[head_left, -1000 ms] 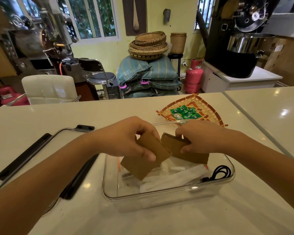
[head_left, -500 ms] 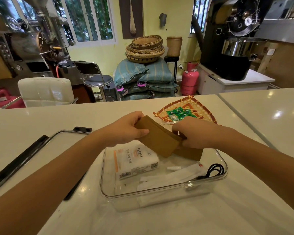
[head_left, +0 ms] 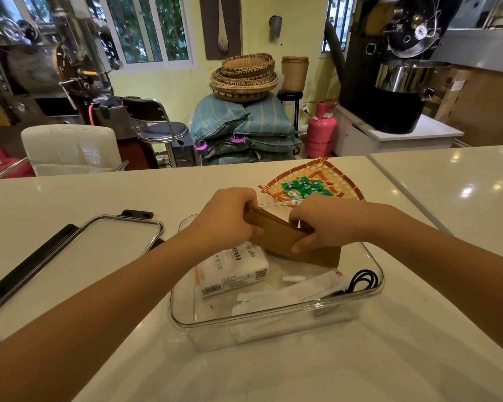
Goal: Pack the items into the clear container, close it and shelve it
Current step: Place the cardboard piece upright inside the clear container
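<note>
Hidden/unclear:
- Brown cardboard sleeves (head_left: 285, 239): ends covered by left hand (head_left: 227, 224) & right hand (head_left: 325, 224); count unreadable.
- Tissue pack (head_left: 233, 271): top corner under left wrist; print too small to read.
- Lid (head_left: 70, 256): near end cut off at pic's left edge.

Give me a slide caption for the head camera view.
Both hands lower brown cardboard sleeves into the clear container.

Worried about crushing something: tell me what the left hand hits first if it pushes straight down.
Probably the white tissue pack lying in the clear container, directly beneath the left hand gripping the brown cardboard sleeves; depth is uncertain.
</note>
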